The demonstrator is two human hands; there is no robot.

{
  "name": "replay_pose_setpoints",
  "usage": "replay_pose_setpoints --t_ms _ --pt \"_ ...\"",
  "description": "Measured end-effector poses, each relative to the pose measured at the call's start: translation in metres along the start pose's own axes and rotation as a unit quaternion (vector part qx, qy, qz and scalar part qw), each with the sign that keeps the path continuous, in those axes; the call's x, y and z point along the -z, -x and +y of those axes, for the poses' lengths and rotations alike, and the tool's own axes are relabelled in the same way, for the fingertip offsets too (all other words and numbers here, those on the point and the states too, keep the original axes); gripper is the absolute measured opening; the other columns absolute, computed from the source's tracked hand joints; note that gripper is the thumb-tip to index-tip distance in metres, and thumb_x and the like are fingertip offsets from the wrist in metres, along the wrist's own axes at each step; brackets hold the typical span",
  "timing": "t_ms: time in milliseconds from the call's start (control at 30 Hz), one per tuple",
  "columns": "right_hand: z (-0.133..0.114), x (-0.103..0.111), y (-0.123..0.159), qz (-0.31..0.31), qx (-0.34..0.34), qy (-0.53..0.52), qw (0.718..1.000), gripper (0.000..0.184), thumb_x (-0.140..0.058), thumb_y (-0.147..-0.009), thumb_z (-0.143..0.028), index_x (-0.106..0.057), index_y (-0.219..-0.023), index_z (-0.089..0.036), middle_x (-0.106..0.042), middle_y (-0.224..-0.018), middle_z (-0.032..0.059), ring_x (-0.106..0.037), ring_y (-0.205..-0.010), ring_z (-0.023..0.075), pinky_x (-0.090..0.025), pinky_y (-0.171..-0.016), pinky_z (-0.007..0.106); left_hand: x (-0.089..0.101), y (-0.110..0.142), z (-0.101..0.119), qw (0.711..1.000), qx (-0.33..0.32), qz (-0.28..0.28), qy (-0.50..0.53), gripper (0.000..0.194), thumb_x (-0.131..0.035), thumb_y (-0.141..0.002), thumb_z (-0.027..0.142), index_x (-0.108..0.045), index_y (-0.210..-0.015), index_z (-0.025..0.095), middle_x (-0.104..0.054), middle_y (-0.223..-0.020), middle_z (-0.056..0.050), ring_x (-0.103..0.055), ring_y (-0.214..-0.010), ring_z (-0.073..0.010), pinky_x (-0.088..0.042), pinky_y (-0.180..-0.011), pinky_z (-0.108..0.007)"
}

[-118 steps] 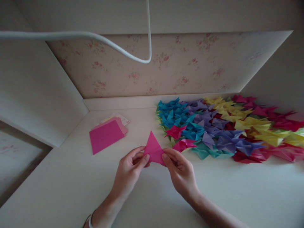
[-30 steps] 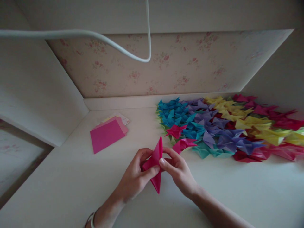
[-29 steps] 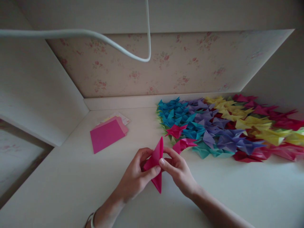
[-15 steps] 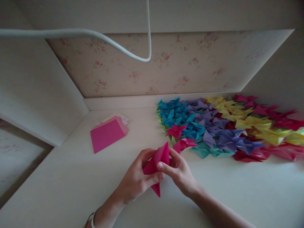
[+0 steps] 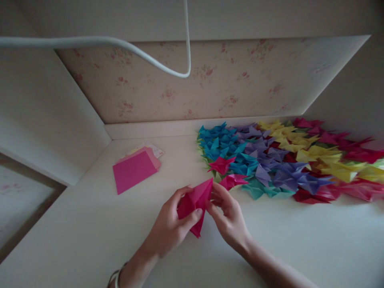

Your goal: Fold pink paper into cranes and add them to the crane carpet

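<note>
Between my hands is a partly folded piece of pink origami paper (image 5: 198, 196), with a pointed top and a narrow point hanging below. My left hand (image 5: 177, 224) grips its left side, the thumb lying across the front and the fingers behind. On the right edge, my right hand (image 5: 226, 214) pinches the paper between thumb and fingers; part of those fingertips is hidden by the fold. Just beyond lie two pink folded paper cranes (image 5: 222, 165), at the near left end of a large spread of colored cranes (image 5: 280, 172).
A small stack of pink paper sheets (image 5: 135, 170) lies at the left on the white desk (image 5: 90, 224). Blue, purple, yellow and red cranes cover the back right. A white cable (image 5: 144, 58) hangs in front of the floral wall (image 5: 180, 92).
The pink paper has turned, so a broader face of it shows. My right thumb has moved from its front to its right edge. My left hand keeps its grip.
</note>
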State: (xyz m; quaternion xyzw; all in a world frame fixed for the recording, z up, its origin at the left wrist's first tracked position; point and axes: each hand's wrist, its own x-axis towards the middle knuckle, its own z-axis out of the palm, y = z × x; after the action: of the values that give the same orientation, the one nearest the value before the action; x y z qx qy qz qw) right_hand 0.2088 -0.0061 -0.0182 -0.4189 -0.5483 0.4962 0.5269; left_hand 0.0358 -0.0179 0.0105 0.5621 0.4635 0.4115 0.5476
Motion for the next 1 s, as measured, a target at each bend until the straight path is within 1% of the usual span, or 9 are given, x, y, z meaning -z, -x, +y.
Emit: replay_pose_setpoints --t_ms 100,200,333,400,467,567,733,867,1000 --pt "0.005 -0.003 -0.001 0.020 -0.007 0.033 0.999 0.053 -0.064 -0.082 -0.015 -0.049 -0.132 -0.027 -0.068 -0.115 0.0058 -0.068 -0.094 0.0213 -0.055 -0.081 0.035 -0.003 0.000 -0.005 0.993 -0.031 0.025 -0.111 0.056 -0.072 -0.082 0.036 -0.054 -0.132 0.020 -0.056 -0.140 -0.012 -0.054 -0.127 -0.0293 -0.042 -0.108 -0.041" --pt "0.006 -0.005 -0.005 0.028 -0.058 -0.001 0.998 0.064 -0.068 -0.078 -0.017 -0.041 -0.135 -0.027 -0.066 -0.115 0.0060 -0.068 -0.092 0.0205 -0.057 -0.079 0.034 -0.004 0.001 -0.001 0.992 -0.026 0.010 -0.123 0.057 -0.068 -0.083 0.043 -0.056 -0.134 0.020 -0.056 -0.141 -0.011 -0.052 -0.129 -0.0301 -0.040 -0.110 -0.041" --pt "0.004 -0.006 -0.009 0.059 -0.102 -0.055 0.992 0.072 -0.077 -0.070 -0.020 -0.039 -0.131 -0.026 -0.060 -0.116 0.0063 -0.067 -0.082 0.0174 -0.057 -0.066 0.028 -0.003 0.003 0.006 0.998 0.039 -0.034 0.031 0.048 -0.041 -0.098 0.049 -0.060 -0.133 0.022 -0.053 -0.146 -0.006 -0.043 -0.137 -0.0269 -0.034 -0.114 -0.042" --pt "0.001 -0.007 -0.010 0.071 -0.104 -0.077 0.989 0.073 -0.079 -0.068 -0.021 -0.040 -0.129 -0.026 -0.060 -0.113 0.0050 -0.066 -0.080 0.0166 -0.056 -0.065 0.027 -0.001 0.003 0.005 0.986 0.071 -0.051 0.141 0.048 -0.033 -0.100 0.045 -0.060 -0.132 0.022 -0.053 -0.146 -0.006 -0.045 -0.135 -0.0269 -0.037 -0.112 -0.042" --pt "-0.002 -0.007 -0.009 0.080 -0.105 -0.097 0.987 0.073 -0.080 -0.066 -0.022 -0.041 -0.128 -0.027 -0.061 -0.109 0.0034 -0.066 -0.078 0.0160 -0.055 -0.064 0.026 0.002 0.001 0.003 0.971 0.095 -0.044 0.215 0.039 -0.041 -0.098 0.033 -0.063 -0.129 0.021 -0.058 -0.141 -0.006 -0.052 -0.129 -0.0268 -0.045 -0.104 -0.038" --pt "-0.007 -0.008 -0.009 0.081 -0.120 -0.120 0.982 0.075 -0.082 -0.064 -0.022 -0.041 -0.127 -0.027 -0.062 -0.106 0.0025 -0.065 -0.076 0.0159 -0.054 -0.063 0.025 0.005 -0.001 0.000 0.963 0.109 -0.016 0.248 0.034 -0.053 -0.090 0.015 -0.066 -0.121 0.020 -0.063 -0.135 -0.007 -0.060 -0.120 -0.0243 -0.051 -0.091 -0.029" --pt "-0.011 -0.008 -0.008 0.065 -0.117 -0.142 0.981 0.080 -0.085 -0.062 -0.022 -0.041 -0.129 -0.027 -0.065 -0.098 0.0013 -0.065 -0.078 0.0170 -0.054 -0.066 0.027 0.004 -0.002 0.003 0.977 0.057 -0.028 0.204 0.029 -0.063 -0.091 0.027 -0.065 -0.119 0.020 -0.063 -0.135 -0.011 -0.066 -0.109 -0.0233 -0.055 -0.087 -0.030" --pt "-0.011 -0.007 -0.007 0.045 -0.101 -0.130 0.985 0.081 -0.086 -0.061 -0.024 -0.041 -0.128 -0.028 -0.065 -0.097 0.0008 -0.065 -0.078 0.0173 -0.054 -0.068 0.028 0.004 -0.002 0.002 0.988 0.036 -0.024 0.145 0.029 -0.071 -0.086 0.030 -0.069 -0.112 0.018 -0.072 -0.120 -0.010 -0.072 -0.093 -0.0208 -0.058 -0.084 -0.031" --pt "-0.010 -0.006 -0.004 0.051 -0.086 -0.108 0.989 0.079 -0.087 -0.061 -0.027 -0.043 -0.127 -0.029 -0.062 -0.105 0.0025 -0.060 -0.066 0.0124 -0.051 -0.058 0.024 0.004 -0.002 -0.001 0.999 -0.005 0.011 0.049 0.024 -0.074 -0.082 0.030 -0.075 -0.104 0.020 -0.076 -0.110 -0.007 -0.072 -0.094 -0.0226 -0.058 -0.083 -0.029"
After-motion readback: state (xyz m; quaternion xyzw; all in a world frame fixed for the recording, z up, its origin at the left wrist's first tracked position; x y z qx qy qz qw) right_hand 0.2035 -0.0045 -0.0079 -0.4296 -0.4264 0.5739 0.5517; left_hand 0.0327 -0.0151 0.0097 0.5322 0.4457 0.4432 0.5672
